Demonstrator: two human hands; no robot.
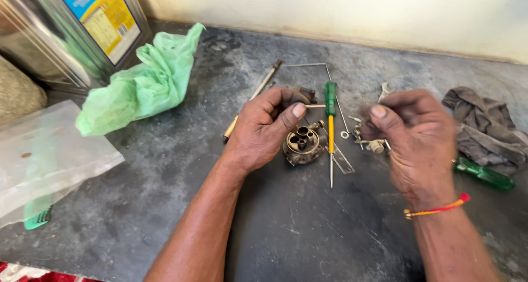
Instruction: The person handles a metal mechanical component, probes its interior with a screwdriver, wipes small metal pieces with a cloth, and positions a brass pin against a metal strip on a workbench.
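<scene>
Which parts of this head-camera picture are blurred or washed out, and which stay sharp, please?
In the head view, the right hand is smeared by motion blur, so its grip is unclear; the left hand, the small metal carburettor body and the green-and-yellow screwdriver are crisp; the pale wall is brightly lit, nearly washed out; the metal tin shows streaky glare.

Both forearms are showing bare, with no sleeves reaching the wrists. The right hand [413,136] is wearing a thin red and yellow thread band [438,208] at the wrist. The left hand [263,129] is wearing nothing; its fingers [294,112] are showing short nails.
</scene>
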